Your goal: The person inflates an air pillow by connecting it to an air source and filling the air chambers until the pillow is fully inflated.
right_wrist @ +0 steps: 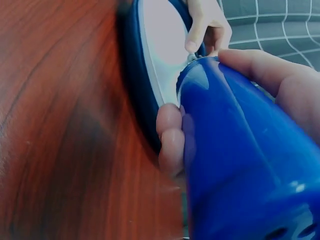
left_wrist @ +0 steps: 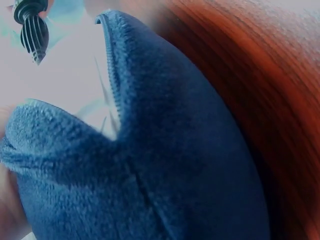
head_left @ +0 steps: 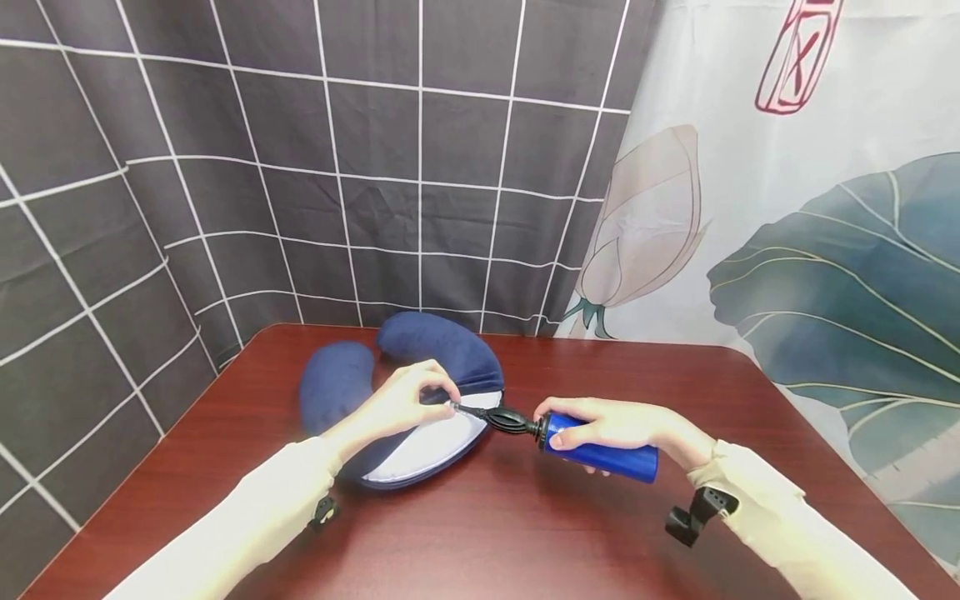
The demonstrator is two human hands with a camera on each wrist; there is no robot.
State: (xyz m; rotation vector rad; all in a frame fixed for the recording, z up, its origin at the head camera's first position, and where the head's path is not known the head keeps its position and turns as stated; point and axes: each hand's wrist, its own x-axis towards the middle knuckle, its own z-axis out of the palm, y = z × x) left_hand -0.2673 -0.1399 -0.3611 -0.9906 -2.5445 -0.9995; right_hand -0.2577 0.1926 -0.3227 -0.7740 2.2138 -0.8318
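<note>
A navy plush U-shaped neck pillow (head_left: 442,346) lies on the table, its cover unzipped over a white inner bladder (head_left: 431,450). The open zip edge (left_wrist: 112,70) shows close up in the left wrist view. My left hand (head_left: 405,402) pinches a small clear valve (right_wrist: 191,57) on the bladder between thumb and finger. My right hand (head_left: 611,422) grips a blue cylindrical hand pump (head_left: 615,462), fingers and thumb round its body. The pump's black ribbed nozzle (head_left: 510,419) points left, its tip at the left fingertips. Whether the tip sits inside the valve cannot be told.
The reddish-brown wooden table (head_left: 450,550) spreads under both arms. A dark curtain with white grid lines (head_left: 375,133) hangs behind it, beside a white flower-print curtain (head_left: 720,92) on the right. Small black camera mounts (head_left: 701,515) sit at the wrists.
</note>
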